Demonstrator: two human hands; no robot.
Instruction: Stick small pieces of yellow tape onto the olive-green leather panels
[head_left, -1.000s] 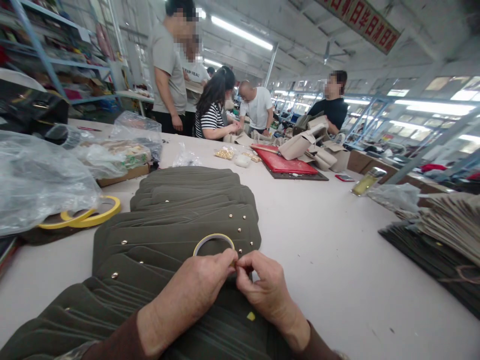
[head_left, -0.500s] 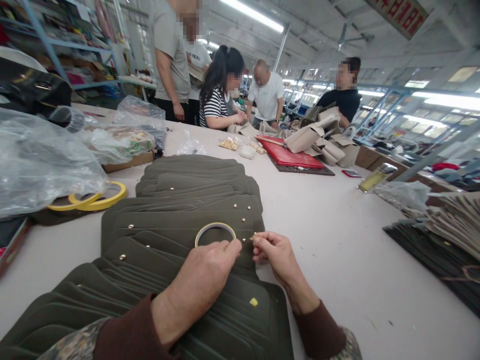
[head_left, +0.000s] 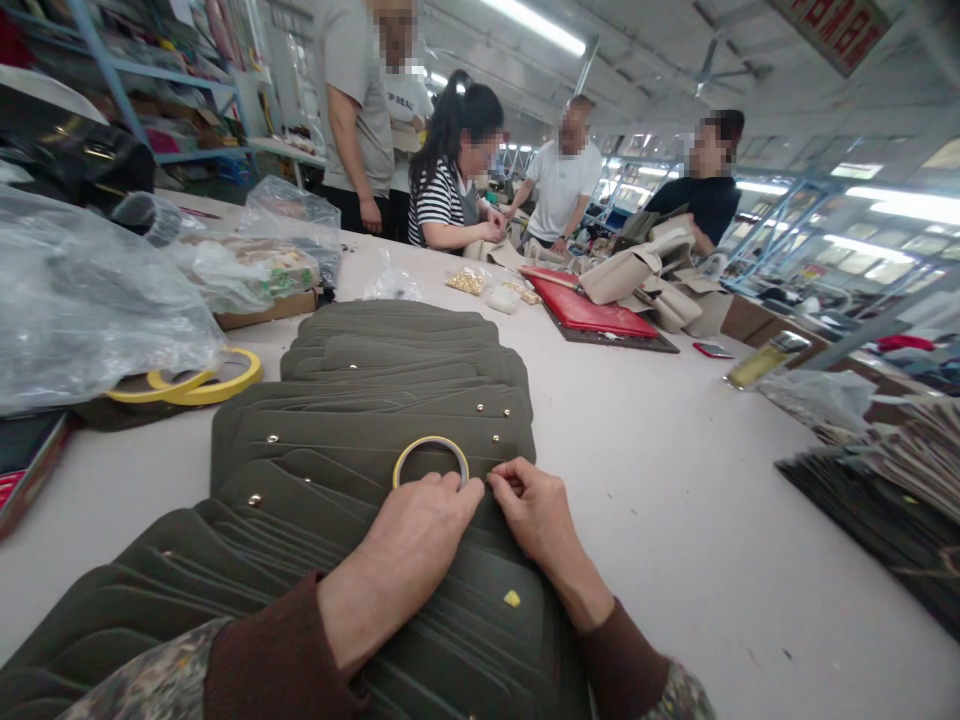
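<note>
Head view: two yellow rolls of tape [head_left: 238, 388] lie overlapping by a crumpled clear plastic bag [head_left: 90, 300], left of fanned, dark olive sheets [head_left: 360, 430] studded with gold-coloured rivets [head_left: 255, 500]. Above those sheets, a left hand [head_left: 409, 545] closes its fingers on a thin, yellow-edged tape ring [head_left: 431, 441], likely light and stiff, best gripped by its rim. Just beside it, a right hand [head_left: 541, 515] pinches its fingertips together; whether on anything, one cannot tell. The sheets look soft, apt to slide. Rightward, pale surface [head_left: 645, 560] offers elbow room up to a dark layered stack [head_left: 862, 520].
</note>
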